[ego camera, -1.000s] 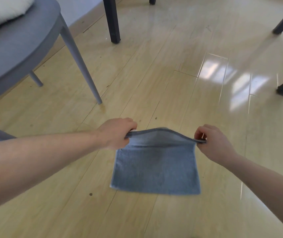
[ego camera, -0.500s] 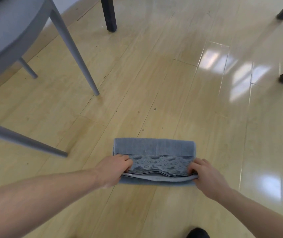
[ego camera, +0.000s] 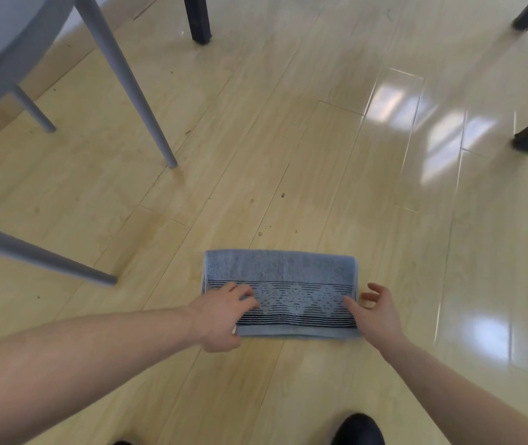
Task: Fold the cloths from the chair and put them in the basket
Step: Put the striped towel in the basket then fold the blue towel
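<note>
A blue cloth [ego camera: 280,292], folded into a long rectangle with a dark striped band facing up, lies flat on the wood floor [ego camera: 288,139], in front and to the right of the grey chair [ego camera: 6,53]. The left hand [ego camera: 221,316] rests on the cloth's left end, fingers laid flat and loose. The right hand [ego camera: 376,311] is at the cloth's right edge, fingers spread and released, thumb touching the edge. A black shoe [ego camera: 357,430] shows nearer than the cloth.

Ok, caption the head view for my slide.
Left hand rests on a folded blue patterned terry towel on the pale wooden floor; right hand open at its right edge.
</note>
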`<act>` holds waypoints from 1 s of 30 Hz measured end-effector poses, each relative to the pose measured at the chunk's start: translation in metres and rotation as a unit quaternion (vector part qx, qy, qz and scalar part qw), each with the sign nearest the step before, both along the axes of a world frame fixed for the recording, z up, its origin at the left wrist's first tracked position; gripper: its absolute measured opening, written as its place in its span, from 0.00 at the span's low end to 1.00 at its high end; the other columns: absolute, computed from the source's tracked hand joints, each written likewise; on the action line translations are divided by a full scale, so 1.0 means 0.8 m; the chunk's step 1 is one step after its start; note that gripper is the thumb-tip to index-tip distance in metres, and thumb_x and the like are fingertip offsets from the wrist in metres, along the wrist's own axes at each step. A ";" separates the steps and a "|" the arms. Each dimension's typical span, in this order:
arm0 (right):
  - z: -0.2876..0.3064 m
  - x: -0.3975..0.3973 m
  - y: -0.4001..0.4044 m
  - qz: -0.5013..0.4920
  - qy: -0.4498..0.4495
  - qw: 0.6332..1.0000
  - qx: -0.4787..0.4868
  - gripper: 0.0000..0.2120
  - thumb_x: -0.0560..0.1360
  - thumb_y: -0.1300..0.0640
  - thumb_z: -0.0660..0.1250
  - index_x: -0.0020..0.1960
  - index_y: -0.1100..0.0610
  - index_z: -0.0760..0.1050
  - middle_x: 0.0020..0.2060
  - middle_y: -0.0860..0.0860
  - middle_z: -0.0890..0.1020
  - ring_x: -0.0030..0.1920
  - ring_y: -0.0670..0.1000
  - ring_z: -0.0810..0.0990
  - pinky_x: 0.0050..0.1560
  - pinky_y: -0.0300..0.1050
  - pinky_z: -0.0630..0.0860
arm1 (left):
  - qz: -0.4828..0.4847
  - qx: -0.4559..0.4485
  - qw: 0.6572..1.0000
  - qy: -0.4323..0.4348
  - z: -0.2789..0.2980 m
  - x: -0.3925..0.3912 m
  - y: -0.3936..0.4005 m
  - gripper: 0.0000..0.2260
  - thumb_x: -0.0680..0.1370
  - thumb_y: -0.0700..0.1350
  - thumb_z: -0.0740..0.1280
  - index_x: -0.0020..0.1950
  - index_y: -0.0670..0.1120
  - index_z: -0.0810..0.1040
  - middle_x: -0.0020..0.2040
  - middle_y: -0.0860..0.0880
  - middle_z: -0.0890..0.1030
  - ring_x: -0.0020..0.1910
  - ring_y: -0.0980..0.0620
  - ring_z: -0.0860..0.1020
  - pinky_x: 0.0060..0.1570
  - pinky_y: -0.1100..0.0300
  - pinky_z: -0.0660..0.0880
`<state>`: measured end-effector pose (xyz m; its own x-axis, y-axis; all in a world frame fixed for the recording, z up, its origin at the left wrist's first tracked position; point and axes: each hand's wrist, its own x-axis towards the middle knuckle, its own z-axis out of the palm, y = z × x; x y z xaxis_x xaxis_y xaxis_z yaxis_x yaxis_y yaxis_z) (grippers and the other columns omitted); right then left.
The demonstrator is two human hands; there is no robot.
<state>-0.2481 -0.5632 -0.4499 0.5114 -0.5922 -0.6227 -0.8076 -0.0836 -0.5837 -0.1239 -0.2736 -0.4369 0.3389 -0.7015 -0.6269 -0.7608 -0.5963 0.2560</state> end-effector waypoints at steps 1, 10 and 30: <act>0.000 0.002 -0.002 -0.011 0.012 1.000 0.024 0.37 0.75 0.47 0.75 0.77 0.56 0.61 0.61 0.52 0.77 0.54 0.53 0.79 0.50 0.47 0.76 | -0.011 0.016 1.000 0.006 0.000 -0.001 -0.002 0.34 0.76 0.55 0.66 0.81 0.53 0.59 0.80 0.49 0.57 0.76 0.46 0.60 0.73 0.48 0.67; 0.033 0.024 -0.030 0.005 -0.019 0.998 0.054 0.08 0.74 0.52 0.74 0.49 0.55 0.82 0.47 0.55 0.87 0.47 0.54 0.84 0.49 0.52 0.80 | 0.055 -0.021 0.998 -0.008 -0.006 0.000 0.010 0.33 0.76 0.56 0.65 0.80 0.52 0.61 0.81 0.49 0.56 0.78 0.47 0.57 0.76 0.52 0.61; 0.040 0.100 0.156 0.263 -0.088 0.960 0.028 0.09 0.73 0.54 0.72 0.48 0.44 0.73 0.46 0.47 0.82 0.39 0.50 0.84 0.45 0.51 0.84 | 0.235 -0.045 0.969 0.066 -0.011 0.012 0.038 0.29 0.74 0.44 0.67 0.76 0.49 0.69 0.72 0.51 0.69 0.72 0.49 0.69 0.69 0.57 0.69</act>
